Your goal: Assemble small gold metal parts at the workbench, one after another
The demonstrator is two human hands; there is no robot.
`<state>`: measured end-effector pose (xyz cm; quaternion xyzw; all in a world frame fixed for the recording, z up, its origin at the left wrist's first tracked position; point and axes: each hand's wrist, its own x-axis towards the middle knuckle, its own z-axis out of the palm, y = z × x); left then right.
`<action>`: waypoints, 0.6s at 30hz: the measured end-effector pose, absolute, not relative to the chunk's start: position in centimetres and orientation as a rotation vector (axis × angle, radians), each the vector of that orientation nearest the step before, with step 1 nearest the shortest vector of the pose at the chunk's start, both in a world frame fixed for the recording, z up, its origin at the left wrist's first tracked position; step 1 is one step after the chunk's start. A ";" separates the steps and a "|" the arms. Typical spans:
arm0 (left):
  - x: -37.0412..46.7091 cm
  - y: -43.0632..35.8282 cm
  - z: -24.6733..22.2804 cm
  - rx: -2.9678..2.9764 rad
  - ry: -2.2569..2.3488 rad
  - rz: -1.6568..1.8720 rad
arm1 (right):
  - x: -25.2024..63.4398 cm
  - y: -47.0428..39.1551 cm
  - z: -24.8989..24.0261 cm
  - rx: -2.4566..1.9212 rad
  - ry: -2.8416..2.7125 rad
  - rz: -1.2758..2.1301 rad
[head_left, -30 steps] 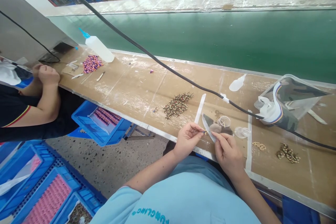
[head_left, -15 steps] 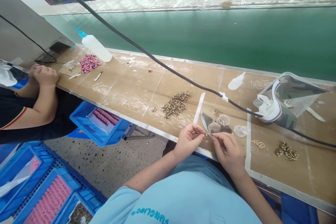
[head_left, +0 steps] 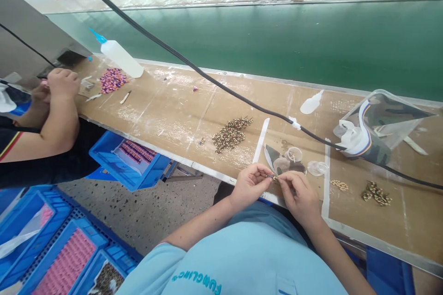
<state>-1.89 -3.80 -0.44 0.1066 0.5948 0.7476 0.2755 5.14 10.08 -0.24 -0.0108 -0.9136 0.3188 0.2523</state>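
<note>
In the head view my left hand (head_left: 249,186) pinches a small dark and gold piece (head_left: 274,177) at the table's near edge. My right hand (head_left: 300,194) is closed with its fingertips at the gold end of that piece; whether they grip it or something tiny beside it is hidden. Just beyond my fingers lies a camouflage-patterned sheet (head_left: 272,159) with a small clear cup (head_left: 293,154) on it. A second clear round dish or lid (head_left: 317,168) is to its right. Left of the sheet is a pile of similar dark and gold pieces (head_left: 228,134).
A black cable (head_left: 194,67) crosses above the table. To the right are gold rings (head_left: 339,185), patterned pieces (head_left: 376,193) and a camouflage pouch (head_left: 377,129). A white bottle (head_left: 122,58) stands by a pink-purple pile (head_left: 112,80). At left another person's hands (head_left: 62,84) work near blue bins (head_left: 128,161).
My right fingertips have come up to the piece in my left hand, closing the small gap. The other person's hands have risen slightly. The view has shifted a little.
</note>
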 end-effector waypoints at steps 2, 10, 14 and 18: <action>-1.9 -3.8 -0.6 0.309 1.613 2.003 | 5.1 10.1 -0.3 -0.030 -2.479 0.887; -1.4 -4.0 -1.2 0.355 1.589 2.032 | 5.3 10.1 -0.2 -0.069 -2.464 1.036; -1.2 -4.0 -1.4 0.343 1.582 2.048 | 5.3 10.0 -0.1 -0.097 -2.453 1.090; -1.2 -4.0 -1.4 0.339 1.605 2.033 | 5.4 10.0 -0.2 -0.107 -2.452 1.131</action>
